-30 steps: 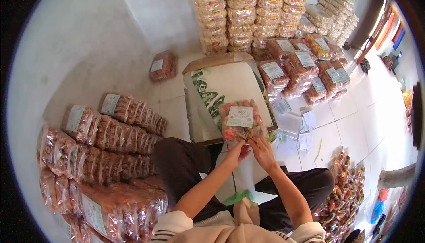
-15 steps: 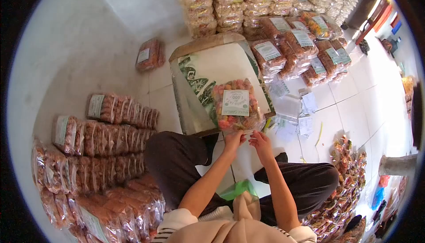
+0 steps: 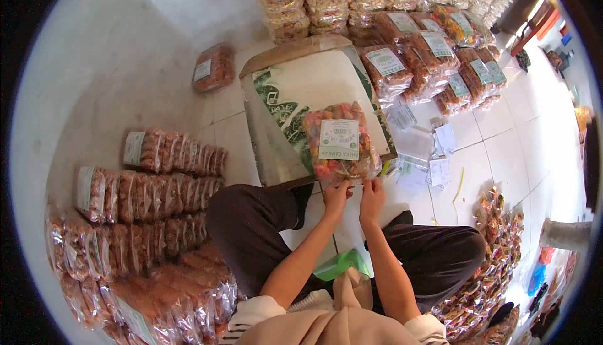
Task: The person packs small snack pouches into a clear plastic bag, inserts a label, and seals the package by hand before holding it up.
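A clear plastic snack bag (image 3: 320,163) full of red, orange and green pieces lies on the cardboard box (image 3: 276,163) in front of me, its white label with green print facing up. Its near edge hangs over the box rim toward me. My left hand (image 3: 337,194) pinches that plastic edge on the left. On the right, my right hand (image 3: 372,195) pinches the same edge, fingers pressed together. The two hands are a short way apart. Just beside the bag, a yellow-green strip (image 3: 385,168) lies at the box corner.
Packed brown snack bags (image 3: 151,194) stand in rows at my left. More labelled bags (image 3: 433,50) are piled beyond the box, with stacked pale packs (image 3: 282,6) behind. Loose labels (image 3: 440,170) lie on the tiles at right. Small colourful packets (image 3: 483,257) heap near my right knee.
My right hand has closed onto the bag's edge, where its fingers were loosely apart before. The bag's label has turned slightly and now looks flatter and straighter.
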The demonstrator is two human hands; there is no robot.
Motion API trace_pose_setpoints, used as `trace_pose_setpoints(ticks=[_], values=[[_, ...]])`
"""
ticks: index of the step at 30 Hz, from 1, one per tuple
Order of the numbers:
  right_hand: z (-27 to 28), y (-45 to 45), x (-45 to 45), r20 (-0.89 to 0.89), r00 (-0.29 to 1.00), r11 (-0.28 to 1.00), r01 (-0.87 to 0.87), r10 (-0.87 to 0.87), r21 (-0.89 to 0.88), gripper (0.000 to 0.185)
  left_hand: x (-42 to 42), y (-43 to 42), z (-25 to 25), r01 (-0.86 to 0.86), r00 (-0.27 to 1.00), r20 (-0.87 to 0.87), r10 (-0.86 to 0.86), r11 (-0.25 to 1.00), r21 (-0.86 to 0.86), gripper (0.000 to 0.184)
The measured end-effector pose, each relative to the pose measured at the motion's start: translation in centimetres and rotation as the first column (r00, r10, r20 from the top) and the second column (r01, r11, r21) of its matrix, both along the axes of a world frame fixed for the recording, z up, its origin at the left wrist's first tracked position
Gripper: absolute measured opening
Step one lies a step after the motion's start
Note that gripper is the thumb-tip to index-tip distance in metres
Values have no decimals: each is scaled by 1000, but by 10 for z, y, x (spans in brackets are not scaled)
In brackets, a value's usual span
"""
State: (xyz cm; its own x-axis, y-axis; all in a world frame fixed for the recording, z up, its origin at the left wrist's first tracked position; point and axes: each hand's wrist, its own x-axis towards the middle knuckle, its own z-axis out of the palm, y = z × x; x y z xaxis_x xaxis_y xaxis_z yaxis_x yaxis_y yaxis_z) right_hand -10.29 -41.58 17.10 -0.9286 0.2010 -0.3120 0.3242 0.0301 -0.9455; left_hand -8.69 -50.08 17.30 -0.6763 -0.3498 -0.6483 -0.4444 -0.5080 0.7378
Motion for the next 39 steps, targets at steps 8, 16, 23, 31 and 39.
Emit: trace_pose_setpoints(ticks=[8, 16, 23, 31, 39], values=[[-38, 86, -38, 234, 972, 967, 24, 37, -253, 28, -26, 2, -7, -43, 996, 75, 40, 998, 47, 13], [-159, 73, -74, 61, 968, 727, 141, -244, 672, 56, -43, 9, 5, -186, 976, 154, 156, 960, 208, 14], [-138, 63, -73, 5, 995, 663, 63, -100, 746, 59, -46, 10, 13, -192, 972, 177, 154, 956, 224, 15], [-193, 104, -63, 41, 994, 808, 59, -103, 587, 46, -48, 10, 17, -180, 978, 140, 152, 960, 214, 14], [-17, 60, -22, -86, 990, 989, 107, -116, -105, 34, -45, 8, 11, -150, 989, 25, 148, 977, 154, 13]])
